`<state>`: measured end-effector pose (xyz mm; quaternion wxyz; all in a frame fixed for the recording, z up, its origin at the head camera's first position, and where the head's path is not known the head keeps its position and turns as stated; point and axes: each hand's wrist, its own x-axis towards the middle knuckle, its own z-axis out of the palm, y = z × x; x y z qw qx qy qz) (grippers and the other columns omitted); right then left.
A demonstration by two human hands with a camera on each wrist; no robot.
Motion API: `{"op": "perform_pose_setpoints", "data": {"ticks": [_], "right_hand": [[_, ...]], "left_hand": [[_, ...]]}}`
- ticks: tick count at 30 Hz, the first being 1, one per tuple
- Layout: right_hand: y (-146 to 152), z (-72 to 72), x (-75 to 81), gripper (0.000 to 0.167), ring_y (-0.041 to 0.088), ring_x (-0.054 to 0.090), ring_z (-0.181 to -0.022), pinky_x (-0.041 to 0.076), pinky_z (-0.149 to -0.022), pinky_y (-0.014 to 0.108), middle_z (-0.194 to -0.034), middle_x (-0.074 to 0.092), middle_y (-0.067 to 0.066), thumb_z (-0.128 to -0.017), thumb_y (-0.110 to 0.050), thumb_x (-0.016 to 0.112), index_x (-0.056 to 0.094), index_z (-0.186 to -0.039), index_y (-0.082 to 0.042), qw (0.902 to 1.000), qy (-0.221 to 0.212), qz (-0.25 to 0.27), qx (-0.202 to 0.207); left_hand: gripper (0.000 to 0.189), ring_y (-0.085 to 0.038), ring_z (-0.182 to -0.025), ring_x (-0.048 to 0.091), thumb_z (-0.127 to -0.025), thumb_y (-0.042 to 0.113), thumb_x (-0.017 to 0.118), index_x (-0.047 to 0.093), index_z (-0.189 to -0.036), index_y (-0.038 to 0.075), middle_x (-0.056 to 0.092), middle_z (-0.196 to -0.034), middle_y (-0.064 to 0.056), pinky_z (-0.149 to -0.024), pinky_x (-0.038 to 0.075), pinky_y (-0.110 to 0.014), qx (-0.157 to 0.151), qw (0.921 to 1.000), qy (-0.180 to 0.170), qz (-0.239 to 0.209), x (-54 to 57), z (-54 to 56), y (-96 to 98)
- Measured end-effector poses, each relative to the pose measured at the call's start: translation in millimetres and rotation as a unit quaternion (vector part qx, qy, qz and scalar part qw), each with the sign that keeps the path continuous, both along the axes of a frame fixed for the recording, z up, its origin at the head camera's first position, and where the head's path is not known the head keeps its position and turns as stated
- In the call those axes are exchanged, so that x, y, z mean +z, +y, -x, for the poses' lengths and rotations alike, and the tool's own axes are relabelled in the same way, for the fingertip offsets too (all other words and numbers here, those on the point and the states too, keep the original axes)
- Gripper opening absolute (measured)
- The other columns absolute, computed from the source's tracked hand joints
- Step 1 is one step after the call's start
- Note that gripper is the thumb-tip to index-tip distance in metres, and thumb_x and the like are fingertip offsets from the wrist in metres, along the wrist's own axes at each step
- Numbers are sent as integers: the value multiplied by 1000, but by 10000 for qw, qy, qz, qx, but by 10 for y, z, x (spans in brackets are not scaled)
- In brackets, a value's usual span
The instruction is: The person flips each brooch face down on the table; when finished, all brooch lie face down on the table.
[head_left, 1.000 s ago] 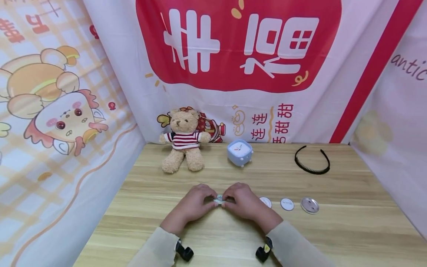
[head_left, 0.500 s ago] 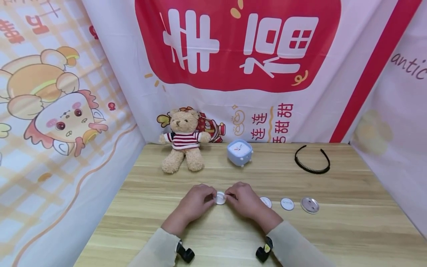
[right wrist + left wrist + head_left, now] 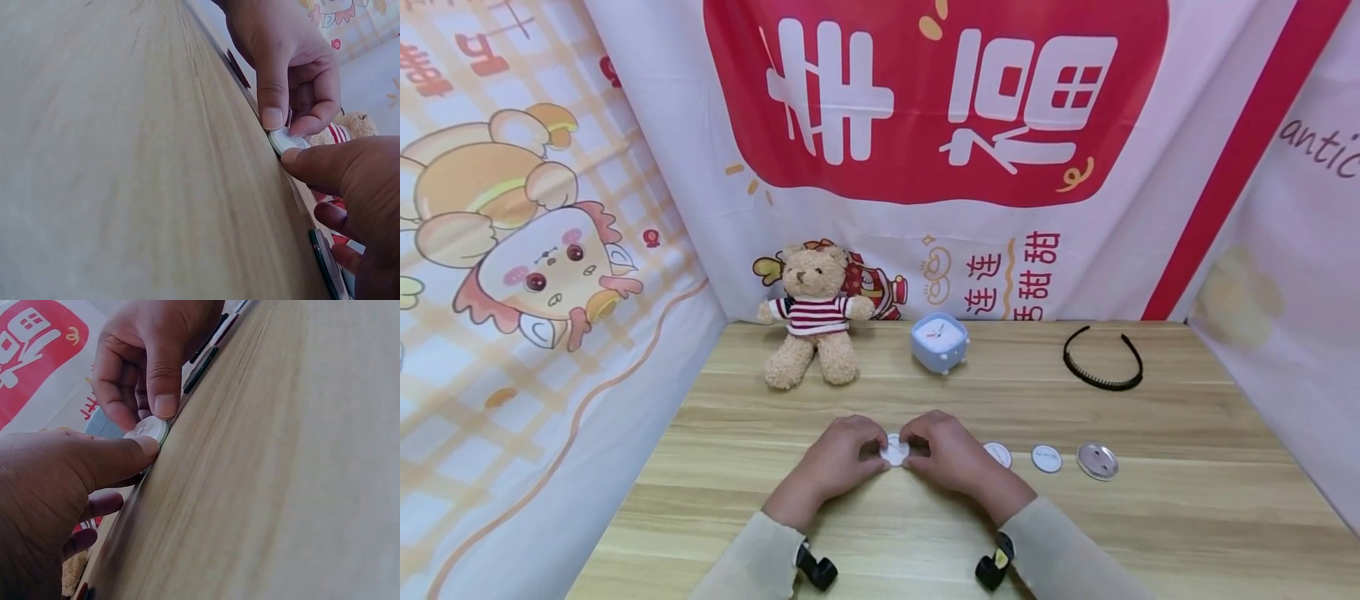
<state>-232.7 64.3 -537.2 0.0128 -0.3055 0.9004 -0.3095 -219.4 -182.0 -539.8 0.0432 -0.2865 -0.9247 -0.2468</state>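
Observation:
A small round pin badge (image 3: 894,450) lies with its white back up at the middle of the table, between both hands. My left hand (image 3: 844,451) pinches its left edge with thumb and fingers. From the opposite side my right hand (image 3: 942,447) grips the right edge. The left wrist view shows the left thumb (image 3: 147,445) pressed on the white back of the badge (image 3: 150,429), close over the wood. In the right wrist view the badge (image 3: 284,140) has a greenish rim, and fingertips of both hands meet it.
Right of my hands lie two white-backed badges, one (image 3: 998,454) partly behind my wrist and another (image 3: 1047,458), then a larger silver-backed badge (image 3: 1097,462). Along the back of the wooden table (image 3: 880,533) are a teddy bear (image 3: 815,317), a blue clock (image 3: 939,343) and a black headband (image 3: 1102,382).
The badge was tilted a second ago with a pale green patterned side showing; it has turned between my fingers, and its white back now faces up. My right fingers shifted their hold on its edge.

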Motion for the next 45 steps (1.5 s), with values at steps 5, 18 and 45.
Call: {"op": "perform_pose_setpoints", "data": {"ticks": [5,18,45], "right_hand": [[10,0,-16,21,14,68,-115,56,-108,44,-115,79,-6,-93,-24,89,80,-112,-22,9998,145,-39,86],[5,24,-31,16,17,70,-114,56,-107,44,-114,80,-6,-93,-28,90,82,-102,-19,9958,745,-278,458],[26,0,-33,14,16,68,-118,56,-109,43,-117,78,-6,-94,-30,89,80,-103,-24,9986,362,-258,270]], "left_hand": [[18,-15,-120,70,-92,31,90,76,-103,24,78,-116,9,-113,51,-48,-100,9999,45,91,2,-7,-1],[24,-17,-127,68,-94,32,87,81,-116,23,78,-125,8,-116,50,-48,-182,9994,19,279,27,7,-65],[26,-17,-118,67,-85,25,96,73,-96,28,74,-119,12,-107,57,-46,715,9934,-663,-604,-23,-191,-999]]}}
